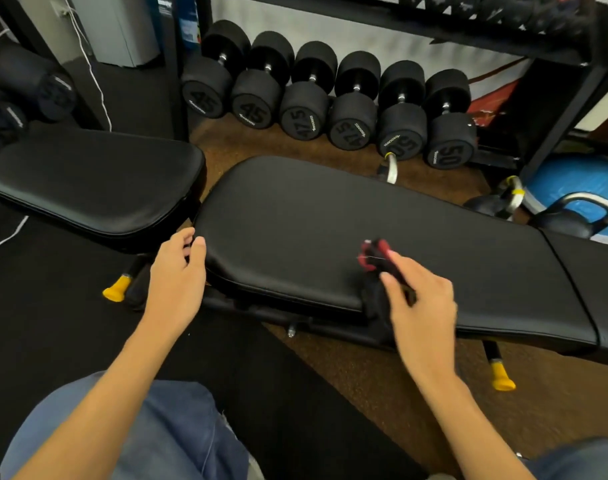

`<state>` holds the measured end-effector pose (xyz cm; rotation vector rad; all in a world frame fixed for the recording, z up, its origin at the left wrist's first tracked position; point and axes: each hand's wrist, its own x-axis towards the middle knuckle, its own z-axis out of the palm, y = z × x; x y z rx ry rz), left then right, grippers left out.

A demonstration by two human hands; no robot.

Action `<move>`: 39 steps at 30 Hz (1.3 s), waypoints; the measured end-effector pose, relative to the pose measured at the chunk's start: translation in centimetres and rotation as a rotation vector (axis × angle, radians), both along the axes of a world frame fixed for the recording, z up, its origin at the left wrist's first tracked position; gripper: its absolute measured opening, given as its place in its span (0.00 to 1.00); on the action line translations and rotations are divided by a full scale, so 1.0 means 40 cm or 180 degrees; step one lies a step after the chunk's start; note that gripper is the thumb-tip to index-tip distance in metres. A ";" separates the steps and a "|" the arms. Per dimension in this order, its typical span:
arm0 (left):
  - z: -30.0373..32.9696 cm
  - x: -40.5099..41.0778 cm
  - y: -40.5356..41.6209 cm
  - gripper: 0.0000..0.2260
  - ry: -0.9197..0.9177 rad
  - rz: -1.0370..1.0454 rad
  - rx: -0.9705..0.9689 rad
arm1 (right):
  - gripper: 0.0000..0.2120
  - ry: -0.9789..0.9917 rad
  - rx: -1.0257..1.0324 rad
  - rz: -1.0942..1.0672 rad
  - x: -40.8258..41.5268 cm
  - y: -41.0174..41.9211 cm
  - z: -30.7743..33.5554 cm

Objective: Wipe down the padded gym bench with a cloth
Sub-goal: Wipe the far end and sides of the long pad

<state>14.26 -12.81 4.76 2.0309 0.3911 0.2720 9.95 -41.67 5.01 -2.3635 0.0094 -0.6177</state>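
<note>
Hands are reaching forward over the long black bench pad. The right hand is angling in from the lower right, wrist raised, fingers curled round a dark cloth with red trim; the cloth is lying on the pad's near edge and hanging over its side. The left hand is stretching straight out, fingers relaxed, fingertips touching the pad's rounded left corner, gripping nothing. Dumbbells are lining the floor behind.

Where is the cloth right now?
In the head view, the cloth is in the right hand, on the near edge of the long bench pad.
</note>
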 end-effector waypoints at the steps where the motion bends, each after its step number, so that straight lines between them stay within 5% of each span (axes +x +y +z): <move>1: -0.002 -0.002 -0.001 0.19 -0.0017 0.0018 -0.0018 | 0.17 0.0094 -0.0052 -0.0197 0.001 -0.023 -0.011; 7: -0.003 0.005 0.005 0.18 -0.0051 0.0014 -0.0149 | 0.17 -0.0042 -0.0382 -0.0469 0.004 0.121 -0.063; 15: -0.007 0.017 0.063 0.13 -0.0018 0.0035 -0.0309 | 0.18 -0.0229 -0.0965 0.0924 0.053 0.448 -0.081; 21: 0.010 0.004 0.048 0.13 0.0030 -0.0046 0.0030 | 0.23 -0.0371 -0.1498 0.1619 0.068 0.358 -0.099; 30: -0.016 -0.016 -0.091 0.13 -0.0756 -0.0312 0.1201 | 0.21 -0.0298 -0.1213 0.0401 -0.034 -0.028 -0.119; 39: -0.028 -0.047 -0.239 0.18 -0.1029 -0.0695 0.1376 | 0.19 -0.0331 -0.0151 -0.1196 -0.081 -0.285 -0.174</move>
